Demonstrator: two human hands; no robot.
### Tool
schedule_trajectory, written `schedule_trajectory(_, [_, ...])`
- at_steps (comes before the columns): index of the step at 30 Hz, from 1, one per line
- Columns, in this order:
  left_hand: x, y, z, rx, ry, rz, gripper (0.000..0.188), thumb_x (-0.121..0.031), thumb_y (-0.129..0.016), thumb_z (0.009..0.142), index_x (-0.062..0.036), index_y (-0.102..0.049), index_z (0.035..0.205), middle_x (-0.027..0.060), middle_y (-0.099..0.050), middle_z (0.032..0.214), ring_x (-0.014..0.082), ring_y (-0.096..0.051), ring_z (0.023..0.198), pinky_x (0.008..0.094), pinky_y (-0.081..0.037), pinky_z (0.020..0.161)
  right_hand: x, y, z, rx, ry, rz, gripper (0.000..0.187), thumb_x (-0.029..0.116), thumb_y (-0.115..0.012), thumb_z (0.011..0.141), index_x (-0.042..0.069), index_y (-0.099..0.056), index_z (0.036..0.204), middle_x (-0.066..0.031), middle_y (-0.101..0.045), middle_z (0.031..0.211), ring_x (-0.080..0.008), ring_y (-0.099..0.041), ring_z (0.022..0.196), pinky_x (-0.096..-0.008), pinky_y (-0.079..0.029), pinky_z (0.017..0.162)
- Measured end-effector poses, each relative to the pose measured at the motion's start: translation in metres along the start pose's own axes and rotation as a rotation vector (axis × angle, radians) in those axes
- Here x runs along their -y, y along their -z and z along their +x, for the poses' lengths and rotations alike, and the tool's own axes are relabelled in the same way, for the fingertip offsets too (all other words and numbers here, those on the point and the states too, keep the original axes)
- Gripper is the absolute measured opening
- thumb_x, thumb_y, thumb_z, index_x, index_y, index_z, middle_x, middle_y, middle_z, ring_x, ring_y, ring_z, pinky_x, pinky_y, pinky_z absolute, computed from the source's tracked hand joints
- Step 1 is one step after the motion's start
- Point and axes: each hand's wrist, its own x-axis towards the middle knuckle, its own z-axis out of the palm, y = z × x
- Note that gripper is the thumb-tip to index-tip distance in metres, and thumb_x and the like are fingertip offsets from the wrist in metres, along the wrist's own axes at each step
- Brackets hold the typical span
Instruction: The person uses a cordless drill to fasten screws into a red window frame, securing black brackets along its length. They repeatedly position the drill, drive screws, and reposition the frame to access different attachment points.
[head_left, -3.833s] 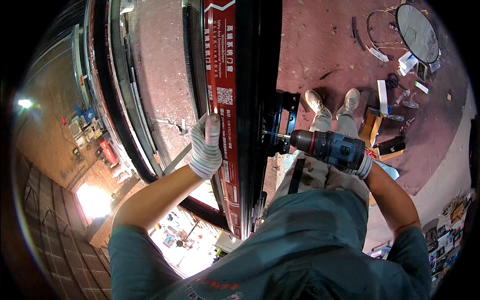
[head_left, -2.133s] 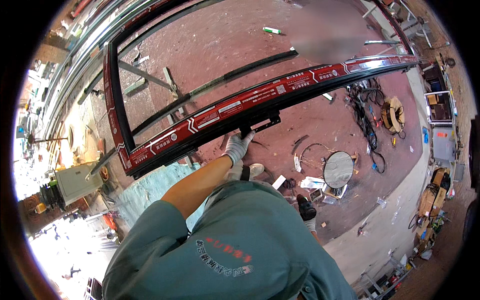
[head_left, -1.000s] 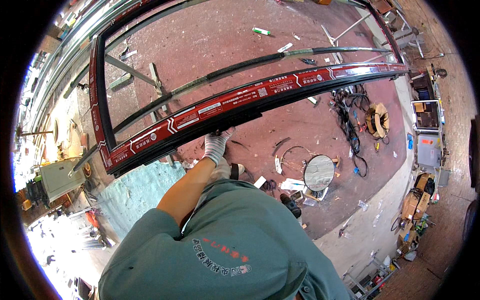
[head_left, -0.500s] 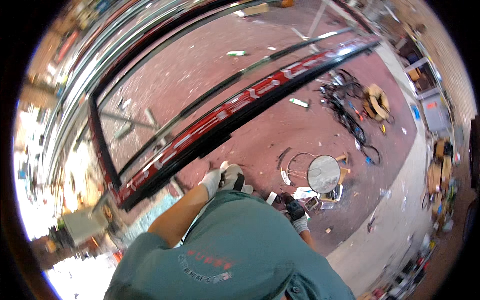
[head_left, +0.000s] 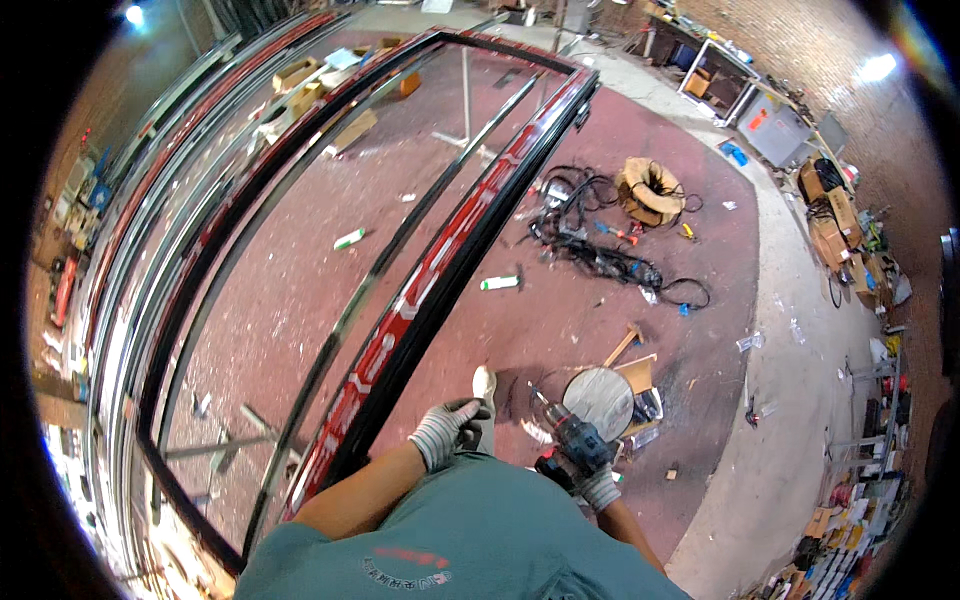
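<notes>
My right hand (head_left: 599,487), in a white and dark work glove, grips a dark cordless drill (head_left: 578,436) in front of my body. The drill's bit points up and to the left, away from me. My left hand (head_left: 440,432), in a similar glove, is closed with thumb and fingers together. Whether something small is between them I cannot make out. Close to its left runs the near rail of a long black and red metal frame (head_left: 381,346), which is raised above the floor.
Right of the drill are a round grey-topped stool (head_left: 599,398), a hammer (head_left: 623,343) and an open cardboard box (head_left: 637,374). Tangled black cables (head_left: 590,254) lie farther off, beside a cardboard-wrapped coil (head_left: 651,190). More long metal profiles (head_left: 150,220) line the left side.
My view has turned, so the frame now stands more steeply across it. The drill has come up into plain sight in my right hand. My left hand's fingers now show, closed together.
</notes>
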Motion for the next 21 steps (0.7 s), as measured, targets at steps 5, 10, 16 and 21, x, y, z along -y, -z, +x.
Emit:
schedule_trajectory(5, [-0.059,-0.019,0.117,0.149,0.021,0.140,0.030,-0.006,-0.053,0.092,0.0028,-0.052,0.120,0.0111,-0.064,0.103,0.0178,-0.063,0.089,0.0285,-0.053,0.077,0.009,0.084,0.105,0.040,-0.057,-0.104,0.041,0.031,-0.060,0.077,0.002,-0.058,0.107,-0.0157,-0.059,0.103,-0.0314,-0.056,0.095,-0.0392,-0.047,0.082])
schedule_trajectory(10, [-0.167,-0.108,0.121,0.367,0.032,0.097,0.032,-0.007,-0.055,0.092,0.0043,-0.052,0.121,0.0150,-0.063,0.111,0.0218,-0.063,0.098,0.0305,-0.053,0.085,-0.034,0.106,0.133,-0.153,-0.175,0.145,0.037,0.036,-0.065,0.083,0.009,-0.061,0.107,-0.0098,-0.063,0.099,-0.0281,-0.060,0.091,-0.0370,-0.049,0.078])
schedule_trajectory(16, [-0.241,-0.157,0.156,0.312,0.001,0.120,0.031,-0.019,-0.059,0.092,0.0016,-0.057,0.116,0.0131,-0.064,0.107,0.0190,-0.063,0.094,0.0285,-0.053,0.081,-0.071,0.155,0.216,-0.329,0.000,0.302,0.034,0.031,-0.071,0.080,0.010,-0.062,0.106,-0.0087,-0.064,0.094,-0.0275,-0.062,0.084,-0.0369,-0.050,0.073])
schedule_trajectory(21, [-0.290,-0.191,0.193,0.098,-0.098,0.074,0.027,-0.027,-0.064,0.089,-0.0024,-0.061,0.100,0.0068,-0.066,0.089,0.0150,-0.063,0.076,0.0250,-0.053,0.064,-0.134,0.166,0.283,-0.034,-0.033,0.501,0.028,0.029,-0.070,0.082,0.010,-0.065,0.101,-0.0113,-0.065,0.091,-0.0273,-0.062,0.088,-0.0339,-0.050,0.081])
